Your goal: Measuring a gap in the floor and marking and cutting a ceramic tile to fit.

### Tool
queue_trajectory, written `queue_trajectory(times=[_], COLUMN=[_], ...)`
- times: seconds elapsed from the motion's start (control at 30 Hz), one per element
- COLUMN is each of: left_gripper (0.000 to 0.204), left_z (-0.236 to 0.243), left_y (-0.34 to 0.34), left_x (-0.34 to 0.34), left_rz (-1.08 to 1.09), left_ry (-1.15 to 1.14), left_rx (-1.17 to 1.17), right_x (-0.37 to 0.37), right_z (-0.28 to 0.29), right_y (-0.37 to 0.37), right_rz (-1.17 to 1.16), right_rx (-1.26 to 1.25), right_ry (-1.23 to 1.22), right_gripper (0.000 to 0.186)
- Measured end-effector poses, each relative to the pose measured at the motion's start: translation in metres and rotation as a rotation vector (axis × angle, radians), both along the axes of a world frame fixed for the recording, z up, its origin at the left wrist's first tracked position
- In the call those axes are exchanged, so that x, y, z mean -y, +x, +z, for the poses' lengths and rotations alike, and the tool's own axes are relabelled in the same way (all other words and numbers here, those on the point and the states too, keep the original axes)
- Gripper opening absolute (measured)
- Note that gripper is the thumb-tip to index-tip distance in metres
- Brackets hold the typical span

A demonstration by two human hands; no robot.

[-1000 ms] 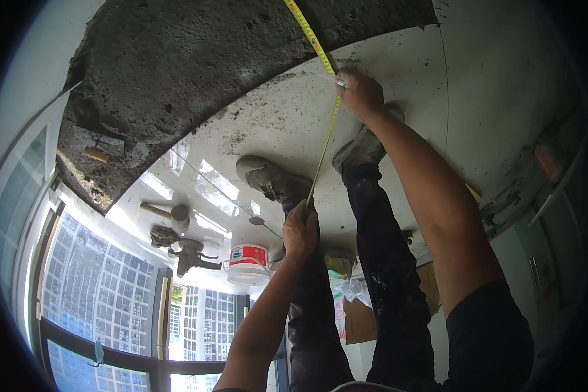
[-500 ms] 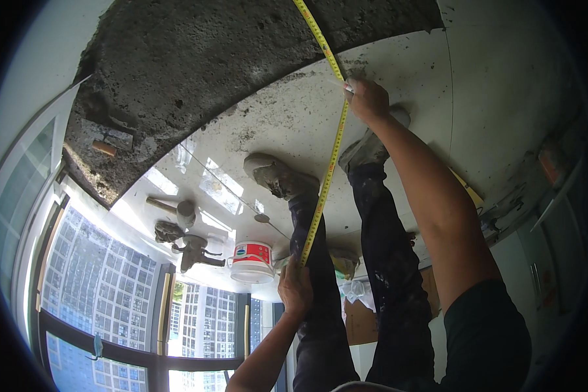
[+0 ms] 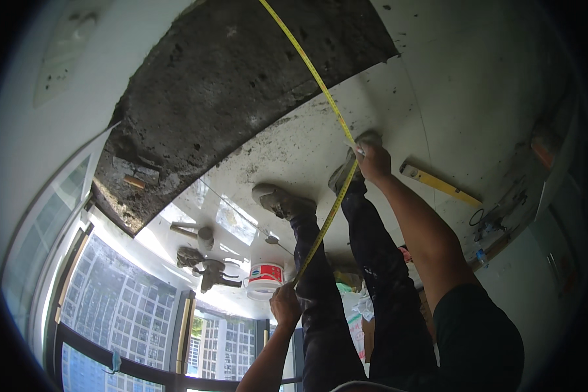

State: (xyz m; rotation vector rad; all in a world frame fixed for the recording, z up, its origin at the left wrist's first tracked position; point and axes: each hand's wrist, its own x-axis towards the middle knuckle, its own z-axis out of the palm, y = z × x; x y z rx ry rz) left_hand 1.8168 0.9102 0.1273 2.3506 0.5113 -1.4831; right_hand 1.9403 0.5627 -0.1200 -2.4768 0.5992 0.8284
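Note:
A yellow tape measure blade [image 3: 315,76] runs from the top of the picture over the dark mortar bed and down between my hands. My right hand [image 3: 374,161], above my right shoe, is closed on the blade. A small whitish piece sticks out at its fingertips, too small to name. Lower down, beside my left leg, my left hand [image 3: 285,305] is closed on the lower stretch of the blade. Whether the tape's case is in that hand is hidden.
Dark rough mortar [image 3: 202,85] borders pale tiles [image 3: 294,140]. A trowel [image 3: 135,181] lies on the mortar. On the tiles are a mallet [image 3: 204,238], a grey-smeared tool [image 3: 214,275], a red-and-white bucket [image 3: 265,277] and a yellow spirit level [image 3: 441,185]. Windows stand lower left.
The view has shifted, so the mortar, tools and my right hand appear lower. The spirit level now shows more fully. Both hands still hold the tape blade.

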Motion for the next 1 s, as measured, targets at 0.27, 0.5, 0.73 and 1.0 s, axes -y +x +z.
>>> queue_trajectory(times=[0.27,0.5,0.73,1.0], left_gripper=[0.022,0.024,0.021,0.023], left_z=[0.048,0.079,0.078,0.087], left_y=[0.076,0.233,0.269,0.295], left_x=[-0.003,0.092,0.175,0.283], left_rz=[-0.242,-0.091,-0.040,-0.057], left_ry=[-0.154,-0.347,-0.442,-0.584], left_rx=[0.184,0.458,0.342,0.179], right_x=[0.095,0.206,0.312,0.443], right_z=[0.115,0.186,0.238,0.281], right_y=[-0.048,-0.001,0.071,0.220], right_rz=[-0.242,-0.419,-0.566,-0.767], right_rx=[0.057,0.104,0.166,0.620], right_ry=[-0.029,-0.191,-0.310,0.000], right_gripper=[0.020,0.023,0.035,0.024])
